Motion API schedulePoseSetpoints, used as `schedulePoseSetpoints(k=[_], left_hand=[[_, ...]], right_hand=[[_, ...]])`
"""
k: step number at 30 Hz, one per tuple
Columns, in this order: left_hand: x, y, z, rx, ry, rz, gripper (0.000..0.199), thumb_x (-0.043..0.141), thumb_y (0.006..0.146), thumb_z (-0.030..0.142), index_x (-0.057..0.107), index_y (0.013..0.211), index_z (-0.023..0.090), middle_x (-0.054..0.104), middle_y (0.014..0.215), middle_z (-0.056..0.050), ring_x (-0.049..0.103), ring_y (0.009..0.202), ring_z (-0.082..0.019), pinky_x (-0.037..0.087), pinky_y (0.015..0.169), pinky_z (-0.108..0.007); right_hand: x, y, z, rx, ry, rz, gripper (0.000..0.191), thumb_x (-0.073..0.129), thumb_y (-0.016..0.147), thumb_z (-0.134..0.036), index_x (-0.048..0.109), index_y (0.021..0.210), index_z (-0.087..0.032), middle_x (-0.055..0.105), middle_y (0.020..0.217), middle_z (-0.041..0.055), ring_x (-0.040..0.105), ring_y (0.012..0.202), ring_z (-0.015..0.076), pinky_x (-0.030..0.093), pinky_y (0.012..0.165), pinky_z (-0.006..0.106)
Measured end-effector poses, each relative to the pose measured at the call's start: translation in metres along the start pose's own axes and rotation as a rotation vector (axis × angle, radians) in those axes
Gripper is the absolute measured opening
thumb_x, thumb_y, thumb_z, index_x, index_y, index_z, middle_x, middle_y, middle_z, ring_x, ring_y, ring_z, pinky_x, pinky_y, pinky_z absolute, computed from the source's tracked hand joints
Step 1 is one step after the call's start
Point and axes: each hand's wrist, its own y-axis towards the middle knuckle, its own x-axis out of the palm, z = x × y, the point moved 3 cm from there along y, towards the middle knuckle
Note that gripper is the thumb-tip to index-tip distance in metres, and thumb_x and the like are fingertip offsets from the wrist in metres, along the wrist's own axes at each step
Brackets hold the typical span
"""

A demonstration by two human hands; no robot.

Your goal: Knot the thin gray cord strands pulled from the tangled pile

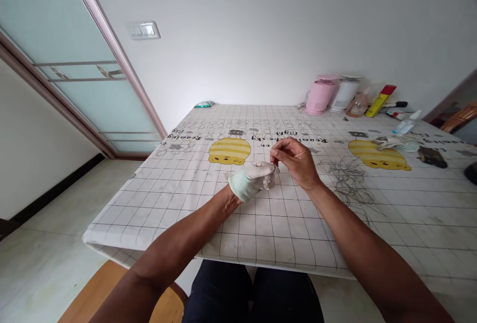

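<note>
While both hands nearly meet, gloved left hand: fingers curled together; anything held, too small to tell
Bare right hand: fingertips together
Wire tangle: on counter

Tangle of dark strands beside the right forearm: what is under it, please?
The gridded tablecloth shows through the tangle from underneath. Whatever the tangle or right forearm covers cannot be seen.

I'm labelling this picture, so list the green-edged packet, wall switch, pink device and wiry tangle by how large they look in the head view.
1. Wiry tangle, judged by its loose spread
2. Pink device
3. Wall switch
4. Green-edged packet
</note>
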Motion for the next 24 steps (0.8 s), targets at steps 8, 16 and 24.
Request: schedulePoseSetpoints(k=[8, 16, 24], left_hand=[[0.004, -0.003, 0.001, -0.028, 0.009, 0.011, 0.060, 0.091, 0.068, 0.060, 0.054, 0.048, 0.017, 0.045, 0.052, 0.000, 0.043, 0.046, -0.010, 0.027, 0.051, -0.031], [0.003, -0.005, -0.004, -0.031, -0.057, 0.019, 0.054, 0.089, 0.074, 0.053, 0.056, 0.051, 0.017, 0.047, 0.051, 0.002, 0.042, 0.046, -0.009, 0.032, 0.053, -0.029], [0.003, -0.003, -0.001, -0.041, -0.053, 0.006, 0.056, 0.090, 0.071, 0.055, 0.054, 0.051, 0.017, 0.046, 0.053, 0.002, 0.042, 0.047, -0.009, 0.032, 0.051, -0.028]], right_hand=[[-0.001, -0.006, -0.003, -0.088, -0.172, 0.055, 0.018, 0.082, 0.094, -0.039, 0.070, 0.095, -0.027, 0.068, 0.078, 0.0003, 0.064, 0.065, 0.0178, 0.054, 0.060, 0.033], [-0.005, -0.010, -0.007, -0.672, -0.739, 0.081, 0.009, 0.068, 0.103, -0.017, 0.068, 0.097, -0.025, 0.074, 0.090, 0.0038, 0.073, 0.083, 0.0194, 0.062, 0.074, 0.034], [-0.009, -0.012, -0.005, -0.809, -0.897, 0.074, 0.037, 0.063, 0.105, -0.012, 0.063, 0.141, -0.023, 0.077, 0.109, 0.0105, 0.077, 0.093, 0.0206, 0.065, 0.080, 0.033]])
